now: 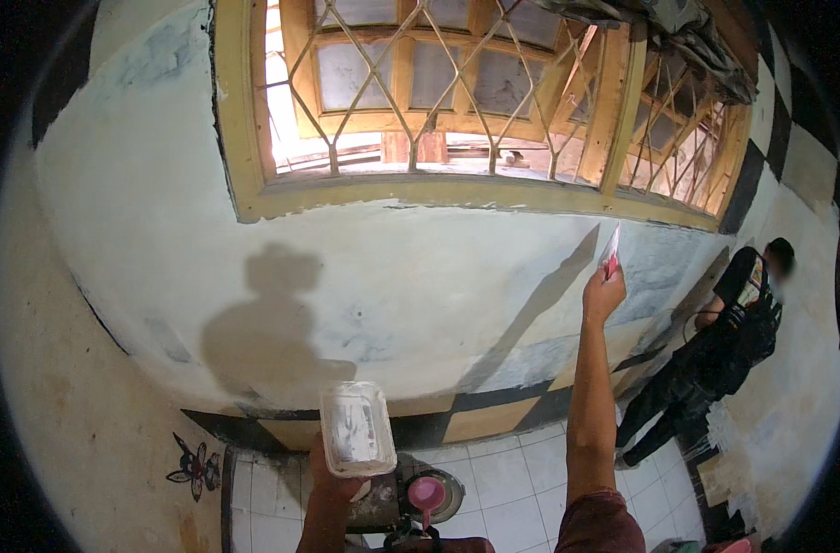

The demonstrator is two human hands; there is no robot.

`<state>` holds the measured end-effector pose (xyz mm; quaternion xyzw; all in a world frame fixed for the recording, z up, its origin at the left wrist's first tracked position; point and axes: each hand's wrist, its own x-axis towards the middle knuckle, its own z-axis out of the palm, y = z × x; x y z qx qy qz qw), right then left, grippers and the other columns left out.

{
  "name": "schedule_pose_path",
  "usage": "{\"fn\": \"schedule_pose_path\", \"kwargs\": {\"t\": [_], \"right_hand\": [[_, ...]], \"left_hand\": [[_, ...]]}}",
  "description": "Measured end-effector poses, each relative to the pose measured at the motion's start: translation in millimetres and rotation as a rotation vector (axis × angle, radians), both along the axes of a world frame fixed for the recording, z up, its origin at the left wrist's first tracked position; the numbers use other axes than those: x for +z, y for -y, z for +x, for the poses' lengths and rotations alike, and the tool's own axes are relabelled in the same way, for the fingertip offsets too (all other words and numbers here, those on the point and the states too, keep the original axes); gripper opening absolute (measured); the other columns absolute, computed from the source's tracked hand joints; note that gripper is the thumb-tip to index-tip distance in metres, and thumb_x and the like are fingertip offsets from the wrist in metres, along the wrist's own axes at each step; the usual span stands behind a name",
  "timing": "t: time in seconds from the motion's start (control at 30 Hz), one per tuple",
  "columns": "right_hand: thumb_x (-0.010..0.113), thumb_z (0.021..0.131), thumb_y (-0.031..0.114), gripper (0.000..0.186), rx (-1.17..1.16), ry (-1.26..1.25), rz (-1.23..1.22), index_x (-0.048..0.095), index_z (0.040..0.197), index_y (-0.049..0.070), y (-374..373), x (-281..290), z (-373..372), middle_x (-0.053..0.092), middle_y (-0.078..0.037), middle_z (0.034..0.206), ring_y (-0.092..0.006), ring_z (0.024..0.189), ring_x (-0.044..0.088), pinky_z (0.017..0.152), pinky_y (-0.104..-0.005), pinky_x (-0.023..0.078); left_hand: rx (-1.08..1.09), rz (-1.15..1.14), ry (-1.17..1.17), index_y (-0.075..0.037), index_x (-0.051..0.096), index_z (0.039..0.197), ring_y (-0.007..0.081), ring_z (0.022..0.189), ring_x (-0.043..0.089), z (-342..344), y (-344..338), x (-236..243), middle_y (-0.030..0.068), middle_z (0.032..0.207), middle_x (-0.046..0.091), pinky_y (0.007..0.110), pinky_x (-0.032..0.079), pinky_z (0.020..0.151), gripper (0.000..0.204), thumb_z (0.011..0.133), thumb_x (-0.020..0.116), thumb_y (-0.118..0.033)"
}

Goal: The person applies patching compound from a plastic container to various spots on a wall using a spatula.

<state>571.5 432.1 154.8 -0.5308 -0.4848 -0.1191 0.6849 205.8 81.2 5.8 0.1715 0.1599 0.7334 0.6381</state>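
My right hand [604,293] is raised on my outstretched arm, closed on a red-handled brush [613,251] with a whitish tip just below the lower edge of the yellow window frame [429,194]. The brush casts its shadow on the white-painted wall [457,295]. Low and left of centre, my left hand [337,479] grips a rectangular plastic tub [357,427] smeared with white inside.
A person [724,341] in dark clothes stands at the right wall. Below are a pink dipper [426,494] on a round dark container [448,507] and white floor tiles [521,488]. A dark fabric bundle [706,55] hangs at the window's upper right. Checkered bands [485,415] edge the wall.
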Motion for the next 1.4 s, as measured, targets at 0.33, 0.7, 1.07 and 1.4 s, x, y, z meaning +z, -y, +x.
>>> {"fn": "schedule_pose_path", "kwargs": {"t": [0.33,0.7,1.07,1.4], "right_hand": [[0.054,0.090,0.027,0.038,0.012,0.262,-0.095,0.056,0.118,0.002,20,-4,-149,0.059,-0.019,0.104,-0.0365,0.094,0.058,0.074,-0.0469,0.049],[0.059,0.081,0.009,0.038,0.628,0.562,-0.190,0.053,0.118,0.002,140,-42,-260,0.057,-0.019,0.113,-0.0351,0.097,0.059,0.077,-0.0436,0.053],[0.061,0.073,-0.005,0.066,0.200,0.651,0.140,0.048,0.136,0.009,39,-61,-108,0.048,-0.015,0.138,-0.0372,0.129,0.044,0.102,-0.0422,0.042],[0.053,0.081,0.000,0.062,0.008,0.800,0.091,0.036,0.140,-0.002,-31,-75,-73,0.036,-0.025,0.143,-0.0455,0.132,0.034,0.108,-0.0535,0.031]], "left_hand": [[0.305,-0.050,-0.295,-0.012,0.049,0.129,0.0276,0.108,0.058,-18,48,-4,0.0081,0.119,0.058,0.050,0.050,0.089,0.052,0.089,0.050,-0.046],[0.374,0.036,-0.502,-0.012,0.048,0.130,0.0288,0.107,0.060,-8,44,4,0.0093,0.120,0.058,0.048,0.051,0.089,0.060,0.085,0.055,-0.051],[0.127,-0.016,-0.081,-0.014,0.046,0.133,0.0300,0.111,0.057,-21,35,-18,0.0090,0.123,0.056,0.052,0.047,0.095,0.061,0.089,0.048,-0.055],[0.233,-0.143,0.014,-0.014,0.048,0.132,0.0308,0.110,0.058,-26,29,-26,0.0092,0.122,0.058,0.054,0.048,0.091,0.061,0.087,0.047,-0.055]]}}
